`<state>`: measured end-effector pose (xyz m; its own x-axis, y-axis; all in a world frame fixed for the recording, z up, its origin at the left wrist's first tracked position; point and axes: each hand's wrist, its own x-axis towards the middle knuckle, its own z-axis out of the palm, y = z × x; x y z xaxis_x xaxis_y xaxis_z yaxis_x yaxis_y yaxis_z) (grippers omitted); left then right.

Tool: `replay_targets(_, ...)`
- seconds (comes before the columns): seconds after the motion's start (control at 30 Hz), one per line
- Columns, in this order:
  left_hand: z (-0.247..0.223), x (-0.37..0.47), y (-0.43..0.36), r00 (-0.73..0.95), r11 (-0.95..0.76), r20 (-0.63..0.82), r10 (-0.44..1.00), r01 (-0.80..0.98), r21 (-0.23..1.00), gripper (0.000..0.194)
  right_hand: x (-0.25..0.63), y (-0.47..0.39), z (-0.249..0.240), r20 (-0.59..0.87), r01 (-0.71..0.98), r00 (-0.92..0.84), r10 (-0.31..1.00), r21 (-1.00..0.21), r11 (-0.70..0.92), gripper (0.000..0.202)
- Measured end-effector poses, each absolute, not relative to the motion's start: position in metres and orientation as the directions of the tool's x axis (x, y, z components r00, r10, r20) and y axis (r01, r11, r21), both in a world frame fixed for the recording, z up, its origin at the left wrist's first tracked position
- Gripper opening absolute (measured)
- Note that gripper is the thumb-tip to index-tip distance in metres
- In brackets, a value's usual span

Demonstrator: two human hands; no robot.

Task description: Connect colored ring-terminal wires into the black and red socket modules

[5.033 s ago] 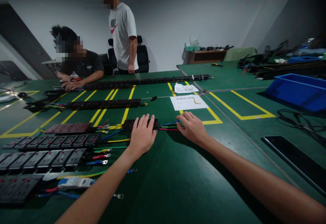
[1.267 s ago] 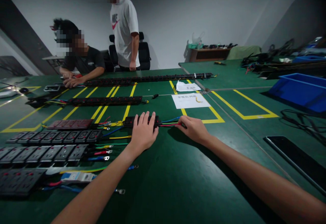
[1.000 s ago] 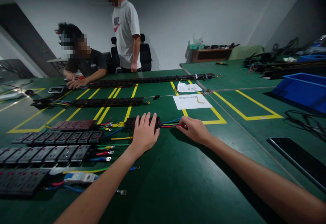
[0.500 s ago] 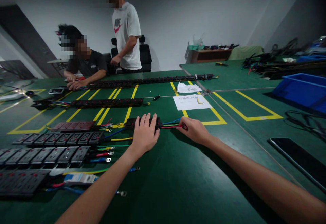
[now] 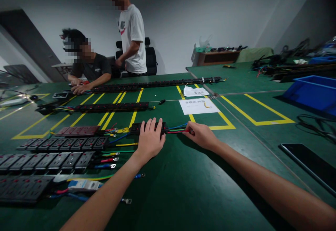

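While my left hand lies flat, fingers spread, pinning the socket module at frame centre, my right hand fingers pinch its red wire; the next move likely needs a steady pull.

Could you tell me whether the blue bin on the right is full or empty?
Cannot tell: only the outer wall and rim of the blue bin show; its inside is hidden.

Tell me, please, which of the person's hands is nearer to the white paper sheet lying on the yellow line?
Right. The right hand lies just in front of the white paper sheet, pinching the coloured wires. The left hand rests farther left, on the black socket module.
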<state>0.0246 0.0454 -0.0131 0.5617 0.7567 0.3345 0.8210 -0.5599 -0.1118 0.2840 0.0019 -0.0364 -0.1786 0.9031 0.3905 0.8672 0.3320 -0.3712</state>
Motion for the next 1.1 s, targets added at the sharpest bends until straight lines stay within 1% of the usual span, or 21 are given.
replay_targets(0.17,-0.0122,0.0245,0.0452,0.561,-0.562,0.330,0.759,0.821,-0.102,0.062,0.2837,0.0020,-0.0356,0.371,0.869,-0.176,0.912,-0.377,0.321,0.012)
replay_targets(0.47,-0.0140,0.0246,0.0449,0.564,-0.563,0.364,0.741,0.818,-0.119,0.061,0.2841,0.0022,-0.0367,0.375,0.866,-0.175,0.910,-0.380,0.323,0.012)
replay_targets(0.9,-0.0120,0.0249,0.0441,0.565,-0.563,0.344,0.750,0.818,-0.116,0.061,0.2836,0.0013,-0.0356,0.380,0.862,-0.163,0.910,-0.394,0.319,0.011)
replay_targets(1.1,-0.0115,0.0247,0.0450,0.562,-0.561,0.334,0.757,0.821,-0.110,0.062,0.2830,0.0010,-0.0347,0.386,0.869,-0.164,0.908,-0.379,0.319,0.011)
